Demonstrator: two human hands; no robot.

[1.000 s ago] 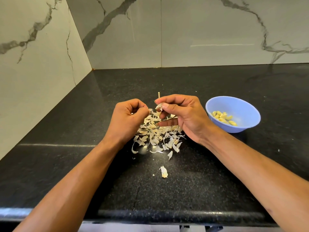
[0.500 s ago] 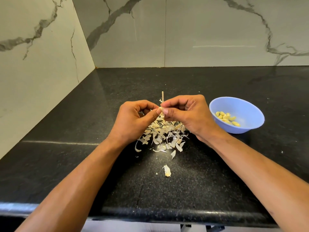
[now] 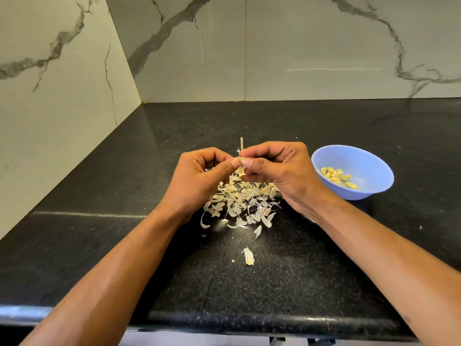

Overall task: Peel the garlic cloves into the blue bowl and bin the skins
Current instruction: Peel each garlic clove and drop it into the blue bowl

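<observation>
Both hands meet above the black speckled stone table (image 3: 324, 245): the left hand (image 3: 199, 181) and the right hand (image 3: 279, 171) pinch a small pale garlic clove (image 3: 241, 164) between curled fingers. Beneath them lies a heap of papery garlic skins (image 3: 239, 203); the round blue plastic bowl (image 3: 369, 168) at right holds peeled yellow cloves (image 3: 338, 177)

We are seeing a bright, sharp picture; soft glare is lying on the table (image 3: 74, 216), and edges are bending slightly.
</observation>
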